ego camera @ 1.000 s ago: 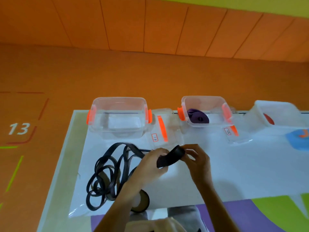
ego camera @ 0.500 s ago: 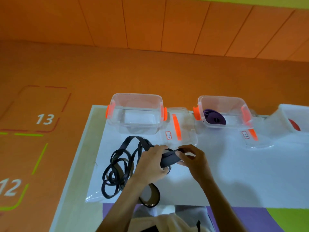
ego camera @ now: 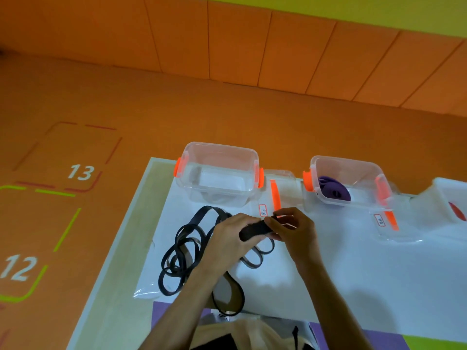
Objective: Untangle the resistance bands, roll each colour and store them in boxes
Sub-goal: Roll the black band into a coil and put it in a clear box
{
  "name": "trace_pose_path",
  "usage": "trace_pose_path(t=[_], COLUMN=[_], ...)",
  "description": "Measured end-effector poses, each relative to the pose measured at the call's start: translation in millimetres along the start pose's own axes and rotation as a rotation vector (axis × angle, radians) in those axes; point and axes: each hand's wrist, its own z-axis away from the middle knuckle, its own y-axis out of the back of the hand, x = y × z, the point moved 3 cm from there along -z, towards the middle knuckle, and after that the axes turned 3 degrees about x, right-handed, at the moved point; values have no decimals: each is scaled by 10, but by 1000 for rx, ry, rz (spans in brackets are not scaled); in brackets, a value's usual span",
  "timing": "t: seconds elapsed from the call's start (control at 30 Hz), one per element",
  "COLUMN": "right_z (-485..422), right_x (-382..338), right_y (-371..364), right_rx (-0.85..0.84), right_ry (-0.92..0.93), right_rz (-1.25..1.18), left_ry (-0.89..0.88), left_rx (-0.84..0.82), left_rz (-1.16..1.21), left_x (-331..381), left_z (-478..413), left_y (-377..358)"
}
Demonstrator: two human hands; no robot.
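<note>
Left hand (ego camera: 228,242) and right hand (ego camera: 294,232) both pinch the black band (ego camera: 255,230) between them, likely to start a tight roll. Its loose loops trail left of the left hand on the desk (ego camera: 353,269). Empty box (ego camera: 218,173) sits just beyond, probably its destination.

White numbers 13 (ego camera: 80,172) and 12 (ego camera: 19,268) mark the orange floor (ego camera: 227,109).
</note>
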Motion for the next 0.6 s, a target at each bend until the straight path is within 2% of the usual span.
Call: trace_pose_path(t=[0.1, 0.2, 0.3, 0.4, 0.6], right_z=[-2, 19, 56, 125, 196], right_x=[-42, -77, -63, -50, -41], right_y=[-38, -36, -50, -156, -221], right_rx=[1, 36, -81, -197, -166], right_ry=[-17, -117, -250, -381, -344], right_rz=[-21, -142, -367, -536, -399], left_ry=[-76, -54, 17, 11, -1], left_rx=[-13, 11, 28, 34, 102], left_rz=[-62, 20, 171, 285, 183], left_x=[45, 73, 103, 195, 284], left_z=[-37, -60, -86, -109, -125], left_y=[5, 9, 12, -6, -6])
